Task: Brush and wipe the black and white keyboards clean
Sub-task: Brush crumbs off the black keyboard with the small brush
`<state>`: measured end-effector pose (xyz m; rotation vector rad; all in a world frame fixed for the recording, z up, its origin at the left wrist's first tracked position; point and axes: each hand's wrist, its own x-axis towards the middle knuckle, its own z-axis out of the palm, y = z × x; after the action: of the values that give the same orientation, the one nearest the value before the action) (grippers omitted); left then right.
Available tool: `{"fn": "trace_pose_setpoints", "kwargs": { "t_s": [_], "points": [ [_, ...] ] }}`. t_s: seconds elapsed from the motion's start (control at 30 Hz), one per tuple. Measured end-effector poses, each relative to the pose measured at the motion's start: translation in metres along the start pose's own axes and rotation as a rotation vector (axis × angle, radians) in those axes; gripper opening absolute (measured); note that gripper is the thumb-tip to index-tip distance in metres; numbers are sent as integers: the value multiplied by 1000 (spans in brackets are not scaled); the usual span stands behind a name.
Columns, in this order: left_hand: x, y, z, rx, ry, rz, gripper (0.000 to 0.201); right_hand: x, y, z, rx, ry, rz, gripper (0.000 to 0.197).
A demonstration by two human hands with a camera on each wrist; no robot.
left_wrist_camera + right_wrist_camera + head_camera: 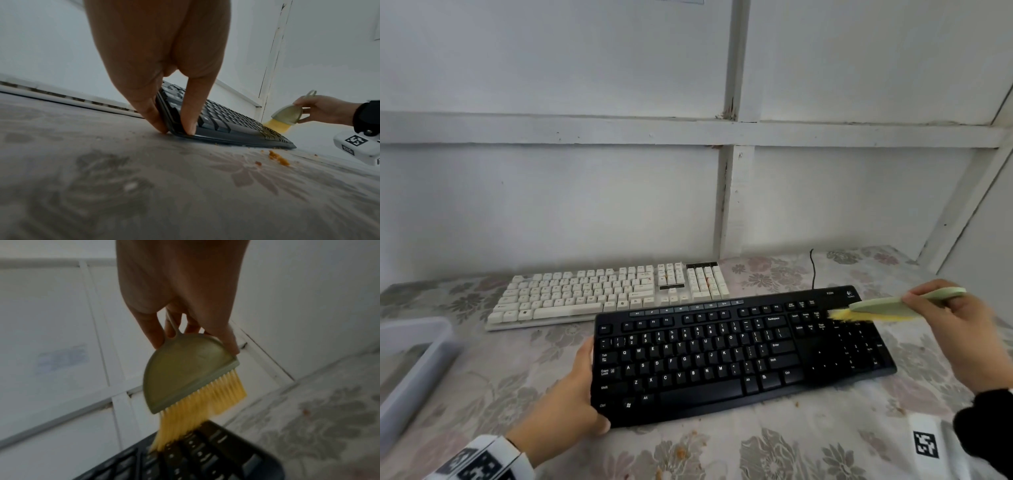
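**Brush on the black keyboard's far right corner**

White panelled wall backs a table with a flowered cloth (774, 445). At the front, the black keyboard (722, 356) is tilted, its back edge raised; the left hand (571, 397) grips its left edge, thumb on top. The right hand (955, 329) pinches a green brush (883, 308), yellow bristles on the top right keys. Behind it lies the white keyboard (599, 294); crumbs (277, 157) sit along the near edge; a grey tray (414, 359) stands at the left edge

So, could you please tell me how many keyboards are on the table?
2: the black keyboard lies nearest, steadied by the left hand; the white keyboard lies behind it, towards the wall.
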<state>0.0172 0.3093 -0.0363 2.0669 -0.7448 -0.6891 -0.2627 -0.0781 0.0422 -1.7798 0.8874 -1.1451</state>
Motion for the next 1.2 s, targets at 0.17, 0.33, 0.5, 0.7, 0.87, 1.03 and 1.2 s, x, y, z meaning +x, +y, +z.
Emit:
{"fn": "trace_pose_setpoints", "kwargs": {
  "t_s": [0.17, 0.33, 0.5, 0.7, 0.87, 1.03, 1.2],
  "points": [
    [-2, 2, 0, -13, 4, -1, 119, -31, -44, 15, -138, 71, -115, 18],
    [-4, 5, -1, -15, -7, -5, 119, -106, -96, 98, 2, -278, -222, 11],
    [-6, 7, -2, -3, -14, -3, 119, -168, -116, 173, -51, -494, -335, 10],
    [-10, 20, -2, 99, 3, 38, 113, -195, -127, 210, -24, -541, -303, 19],
    [-12, 24, -2, 144, 18, 57, 111, -204, -126, 212, -123, -543, -328, 15],
    [-14, 24, -3, 68, -6, 35, 114, -194, -117, 201, -278, -376, -324, 9],
    [-16, 29, -2, 128, 2, 48, 108, -208, -127, 206, -125, -451, -355, 14]
  ]
}}
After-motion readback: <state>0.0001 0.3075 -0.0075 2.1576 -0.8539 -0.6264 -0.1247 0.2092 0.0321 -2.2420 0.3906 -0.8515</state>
